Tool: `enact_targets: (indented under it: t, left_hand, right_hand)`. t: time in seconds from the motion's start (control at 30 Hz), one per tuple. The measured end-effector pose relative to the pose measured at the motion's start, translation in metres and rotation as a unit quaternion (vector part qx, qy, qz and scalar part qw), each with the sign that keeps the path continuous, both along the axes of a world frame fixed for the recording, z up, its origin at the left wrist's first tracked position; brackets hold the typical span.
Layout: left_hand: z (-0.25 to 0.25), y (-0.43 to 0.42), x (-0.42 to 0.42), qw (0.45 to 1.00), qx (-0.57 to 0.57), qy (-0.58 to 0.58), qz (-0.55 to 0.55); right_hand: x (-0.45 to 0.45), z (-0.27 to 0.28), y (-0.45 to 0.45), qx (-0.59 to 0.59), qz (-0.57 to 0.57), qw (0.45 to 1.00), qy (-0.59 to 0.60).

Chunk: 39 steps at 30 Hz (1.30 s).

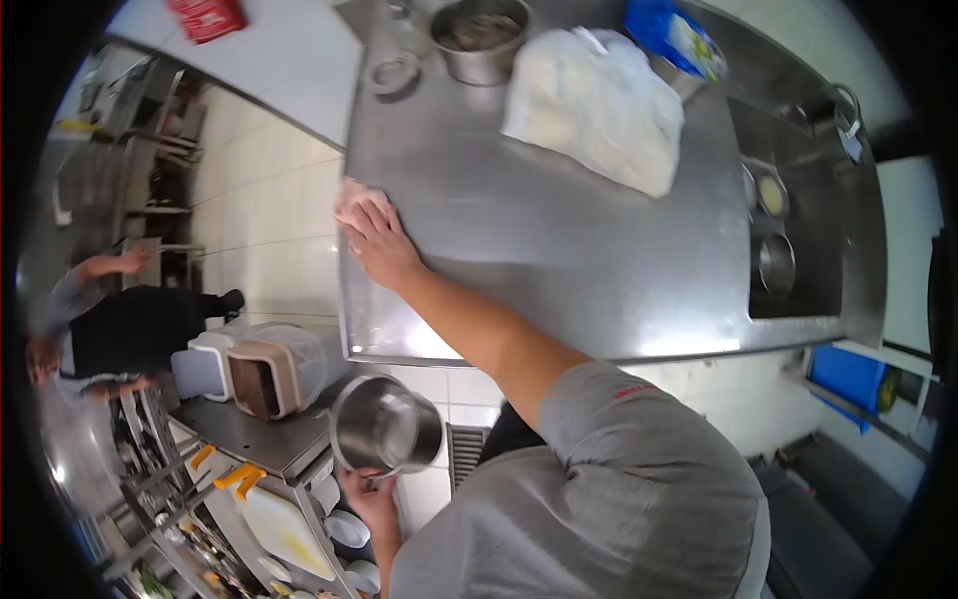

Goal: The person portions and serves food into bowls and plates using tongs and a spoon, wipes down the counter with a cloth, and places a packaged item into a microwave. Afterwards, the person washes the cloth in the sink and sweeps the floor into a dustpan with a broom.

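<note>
Down at the left, my left hand [371,496] grips the rim of a round metal pot [351,424], which is tilted so its shiny inside shows. Across my body, my right arm reaches to the left edge of the steel counter [559,270]. There my right hand [377,245] presses down on a crumpled pale pinkish cloth [351,196], fingers over it. The cloth lies right at the counter's edge, partly hidden under the hand.
A filled white plastic bag [599,105], a metal pot with dark contents [481,42] and a blue bag [664,30] stand at the back. A sink [798,235] holding metal containers is at right. A person [125,324] stands left, beyond plastic bins [269,374].
</note>
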<state>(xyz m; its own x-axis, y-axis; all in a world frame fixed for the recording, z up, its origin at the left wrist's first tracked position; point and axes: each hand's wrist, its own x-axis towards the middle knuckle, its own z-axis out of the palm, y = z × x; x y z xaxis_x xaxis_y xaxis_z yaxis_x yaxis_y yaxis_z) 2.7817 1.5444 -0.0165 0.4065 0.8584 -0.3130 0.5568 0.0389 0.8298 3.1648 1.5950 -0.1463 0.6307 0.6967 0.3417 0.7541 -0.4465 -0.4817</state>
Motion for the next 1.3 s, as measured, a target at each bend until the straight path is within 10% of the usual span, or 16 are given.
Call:
enact_targets:
  t: [0.23,0.37,0.4,0.5,0.57,0.73,1.03,1.3]
  left_hand:
    - [0.066,0.053,0.095,0.978,0.129,-0.049,-0.157]
    - [0.049,0.079,0.158,0.960,0.158,-0.072,-0.222]
    - [0.044,0.081,0.173,0.962,0.141,-0.066,-0.222]
    - [0.027,0.076,0.226,0.956,0.144,-0.074,-0.244]
    - [0.015,0.077,0.260,0.953,0.134,-0.082,-0.259]
    - [-0.025,0.084,0.335,0.929,0.225,-0.118,-0.269]
    - [-0.061,0.061,0.373,0.914,0.262,-0.117,-0.288]
    - [-0.063,0.021,0.248,0.882,0.334,-0.019,-0.332]
  right_hand:
    - [0.041,-0.007,-0.265,-0.156,-0.141,0.978,-0.009]
    - [0.077,-0.005,-0.451,-0.045,-0.322,0.946,0.002]
    - [0.099,-0.019,-0.505,-0.209,-0.312,0.912,-0.167]
    - [0.156,-0.026,-0.637,-0.070,-0.575,0.801,0.149]
    - [0.170,-0.032,-0.689,-0.128,-0.587,0.799,0.022]
    - [0.118,0.054,-0.564,0.083,-0.394,0.915,0.006]
    - [-0.076,0.024,-0.245,-0.039,-0.135,0.988,0.062]
    - [-0.040,0.048,-0.406,-0.130,-0.119,0.973,0.151]
